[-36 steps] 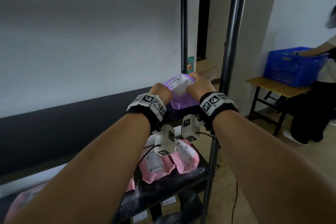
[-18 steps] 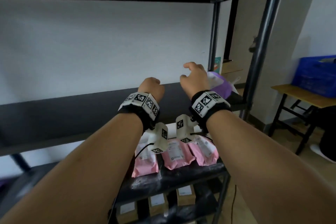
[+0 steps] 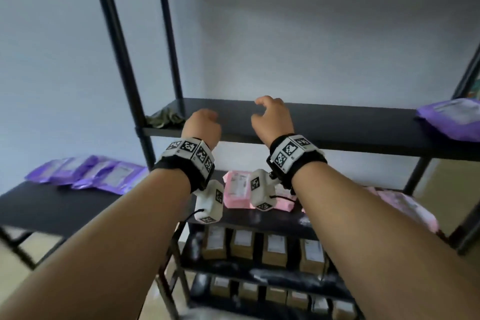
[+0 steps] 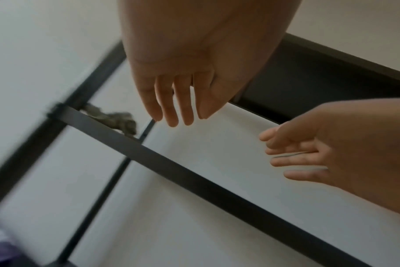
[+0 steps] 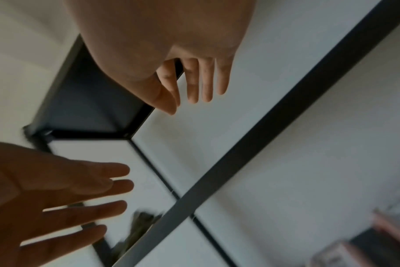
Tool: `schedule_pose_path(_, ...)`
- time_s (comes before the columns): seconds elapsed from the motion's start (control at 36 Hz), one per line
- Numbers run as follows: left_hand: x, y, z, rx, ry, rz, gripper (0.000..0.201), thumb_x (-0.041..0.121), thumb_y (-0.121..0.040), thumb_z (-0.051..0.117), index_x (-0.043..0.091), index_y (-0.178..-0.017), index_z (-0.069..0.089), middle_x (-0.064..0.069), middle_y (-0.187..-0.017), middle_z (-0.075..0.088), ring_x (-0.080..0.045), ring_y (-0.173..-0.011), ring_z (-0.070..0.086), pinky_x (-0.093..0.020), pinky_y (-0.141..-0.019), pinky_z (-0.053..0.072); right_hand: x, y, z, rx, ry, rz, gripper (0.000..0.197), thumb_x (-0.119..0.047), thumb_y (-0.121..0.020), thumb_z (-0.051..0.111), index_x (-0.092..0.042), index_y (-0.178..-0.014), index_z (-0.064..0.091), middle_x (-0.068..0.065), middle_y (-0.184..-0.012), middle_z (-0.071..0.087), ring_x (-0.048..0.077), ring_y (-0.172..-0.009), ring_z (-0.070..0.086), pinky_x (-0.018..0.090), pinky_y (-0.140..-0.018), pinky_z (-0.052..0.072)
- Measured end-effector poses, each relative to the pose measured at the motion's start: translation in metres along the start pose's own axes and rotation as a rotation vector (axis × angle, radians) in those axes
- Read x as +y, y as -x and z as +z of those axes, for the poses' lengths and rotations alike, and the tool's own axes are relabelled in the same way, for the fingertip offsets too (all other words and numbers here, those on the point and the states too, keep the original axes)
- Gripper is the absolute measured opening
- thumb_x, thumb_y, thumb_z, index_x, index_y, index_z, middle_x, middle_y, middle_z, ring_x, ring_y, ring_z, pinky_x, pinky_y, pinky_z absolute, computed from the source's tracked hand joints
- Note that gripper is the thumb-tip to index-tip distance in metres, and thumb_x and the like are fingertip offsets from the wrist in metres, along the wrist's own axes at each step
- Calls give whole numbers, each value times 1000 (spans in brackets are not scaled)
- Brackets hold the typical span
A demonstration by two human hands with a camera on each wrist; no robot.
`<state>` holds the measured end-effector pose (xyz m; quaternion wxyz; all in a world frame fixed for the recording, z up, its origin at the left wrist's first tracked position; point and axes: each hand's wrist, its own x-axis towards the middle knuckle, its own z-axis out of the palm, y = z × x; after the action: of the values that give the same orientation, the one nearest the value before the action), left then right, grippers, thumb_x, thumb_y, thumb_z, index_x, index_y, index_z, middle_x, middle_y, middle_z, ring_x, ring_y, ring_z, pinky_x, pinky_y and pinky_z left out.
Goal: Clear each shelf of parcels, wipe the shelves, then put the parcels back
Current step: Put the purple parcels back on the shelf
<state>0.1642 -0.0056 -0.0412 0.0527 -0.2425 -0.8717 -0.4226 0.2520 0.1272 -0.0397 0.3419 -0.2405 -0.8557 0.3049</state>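
A black shelf [image 3: 337, 122] runs across the head view at hand height. One purple parcel [image 3: 452, 119] lies at its far right end, and a crumpled grey-green cloth [image 3: 163, 119] at its left end. My left hand [image 3: 201, 125] and right hand [image 3: 270, 117] hover side by side before the shelf's front edge, both holding nothing. In the left wrist view the left hand [image 4: 176, 112] has straight, relaxed fingers, with the cloth [image 4: 114, 119] beyond them. The right hand [image 5: 194, 90] looks just as relaxed in the right wrist view.
Several purple parcels [image 3: 85, 173] lie on a black table [image 3: 52, 205] left of the rack. Pink parcels [image 3: 236, 189] fill the shelf below, and cardboard boxes [image 3: 270, 247] the two lowest shelves. Black uprights [image 3: 122, 60] frame the rack's left side.
Both hands let go of the purple parcel, which stays at the shelf's right end. My hands and view have swung left along the shelf; the cloth and the side table have come into sight.
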Motion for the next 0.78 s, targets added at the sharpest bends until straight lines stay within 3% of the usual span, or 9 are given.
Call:
schedule_pose_path(0.14, -75, 11, -62, 92, -52, -89, 38, 10, -89, 48, 22, -122, 63, -7, -125, 61, -29, -115, 55, -29, -94, 41, -59, 29, 76, -94, -59, -89, 42, -13, -84, 52, -16, -126, 58, 5, -130, 52, 22, -120, 49, 34, -102, 42)
schedule_pose_path(0.31, -148, 21, -125, 120, -158, -217, 42, 6, -86, 48, 19, -124, 61, -4, -131, 58, -26, -121, 51, -30, -98, 39, -115, 57, 150, -211, -113, -135, 41, -10, -82, 54, -14, -122, 62, 9, -124, 55, 23, -116, 53, 29, -101, 40)
schedule_pose_path(0.42, -190, 22, -150, 126, -152, -299, 42, 8, -88, 48, 19, -127, 58, -2, -132, 56, -23, -121, 52, -27, -94, 39, -140, 66, 196, -329, -151, -145, 41, -11, -82, 56, -14, -123, 61, 7, -125, 55, 20, -115, 54, 26, -98, 40)
schedule_pose_path(0.5, -218, 21, -160, 145, -177, -359, 43, 7, -88, 46, 20, -127, 58, -2, -131, 57, -23, -121, 52, -27, -96, 39, -149, 70, 233, -426, -145, -142, 40, -11, -83, 54, -15, -123, 59, 6, -125, 54, 20, -110, 55, 23, -89, 39)
schedule_pose_path(0.64, -264, 3, -166, 96, -194, -412, 44, 6, -88, 47, 17, -129, 57, -4, -132, 57, -24, -121, 52, -28, -100, 37, -147, 69, 296, -534, -106, -119, 40, -10, -85, 50, -15, -123, 59, 9, -125, 54, 25, -113, 54, 33, -98, 44)
schedule_pose_path(0.78, -309, -32, -162, 61, -211, -465, 43, 7, -88, 47, 17, -129, 56, -5, -130, 59, -24, -119, 54, -29, -98, 39, -137, 54, 353, -564, -59, -52, 43, -6, -84, 44, -15, -124, 59, 12, -126, 53, 29, -112, 56, 37, -96, 46)
